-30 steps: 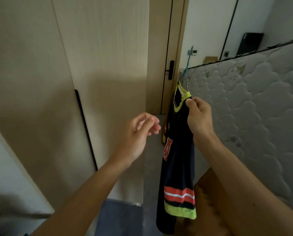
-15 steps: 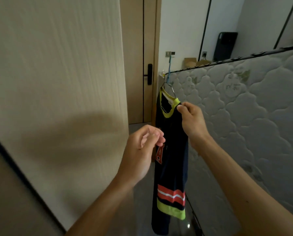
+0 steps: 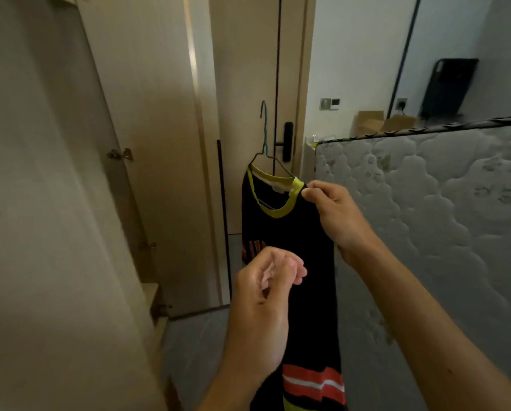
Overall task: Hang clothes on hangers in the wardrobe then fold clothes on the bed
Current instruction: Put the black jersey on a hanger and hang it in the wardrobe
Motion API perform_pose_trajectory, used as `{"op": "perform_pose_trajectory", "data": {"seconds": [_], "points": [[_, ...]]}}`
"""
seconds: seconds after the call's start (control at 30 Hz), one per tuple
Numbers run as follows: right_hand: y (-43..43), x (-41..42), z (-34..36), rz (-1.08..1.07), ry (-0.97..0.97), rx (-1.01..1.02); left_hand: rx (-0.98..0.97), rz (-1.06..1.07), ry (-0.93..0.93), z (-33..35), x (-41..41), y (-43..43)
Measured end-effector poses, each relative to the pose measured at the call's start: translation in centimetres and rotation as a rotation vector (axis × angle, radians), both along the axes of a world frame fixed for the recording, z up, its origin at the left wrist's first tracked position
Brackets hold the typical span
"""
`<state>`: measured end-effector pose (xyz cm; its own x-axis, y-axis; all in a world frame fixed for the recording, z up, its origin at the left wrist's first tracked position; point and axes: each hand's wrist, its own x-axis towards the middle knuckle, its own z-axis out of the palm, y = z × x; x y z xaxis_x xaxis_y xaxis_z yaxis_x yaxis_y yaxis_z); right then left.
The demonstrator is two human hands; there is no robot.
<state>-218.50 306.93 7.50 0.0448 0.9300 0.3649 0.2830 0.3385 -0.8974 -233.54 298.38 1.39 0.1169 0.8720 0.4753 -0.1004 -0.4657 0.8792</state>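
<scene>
A black jersey (image 3: 307, 247) with a yellow collar and red, white and yellow stripes near its hem hangs on a thin wire hanger (image 3: 264, 137) in the middle of the view. My right hand (image 3: 337, 218) pinches the jersey's shoulder beside the collar and holds it up. My left hand (image 3: 266, 292) is lower, in front of the jersey, its fingers loosely curled and holding nothing. The open wardrobe door (image 3: 147, 143) stands to the left, hinges showing on its inner edge.
An upright quilted mattress (image 3: 441, 232) fills the right side. Behind the jersey is a room door (image 3: 248, 84) with a black handle (image 3: 287, 140). Cardboard boxes (image 3: 379, 121) and a dark panel (image 3: 447, 87) sit beyond the mattress. Grey floor shows below.
The view has turned left, bringing the wardrobe door's hinged edge into sight. The jersey has swung so its collar faces me more, and my left hand has dropped lower in front of it.
</scene>
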Motion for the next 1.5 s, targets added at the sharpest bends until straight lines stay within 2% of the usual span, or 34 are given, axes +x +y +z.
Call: {"op": "perform_pose_trajectory", "data": {"seconds": [0.23,0.53,0.7,0.87,1.1,1.27,1.5], "points": [[12.9,1.9,2.2,0.411,-0.017,-0.094,-0.132,0.345,-0.055,1.0,3.3,10.4],[25.4,-2.0,3.5,0.795,0.001,-0.178,-0.089,0.841,-0.083,3.4,1.3,19.5],[31.1,-6.9,5.3,0.884,-0.016,-0.197,-0.05,0.998,-0.017,5.2,-1.2,23.0],[37.6,-12.9,6.7,0.934,-0.043,-0.203,0.018,1.07,-0.034,6.1,-6.0,27.7],[46.0,-22.9,8.4,0.931,-0.073,-0.075,0.087,1.142,-0.086,8.1,-15.5,35.2],[51.4,-30.5,11.3,0.962,-0.035,-0.034,0.058,1.178,-0.049,10.4,-20.6,39.1],[57.2,-40.4,16.5,1.066,0.056,-0.069,0.071,1.357,0.039,14.6,-24.7,44.4]]}}
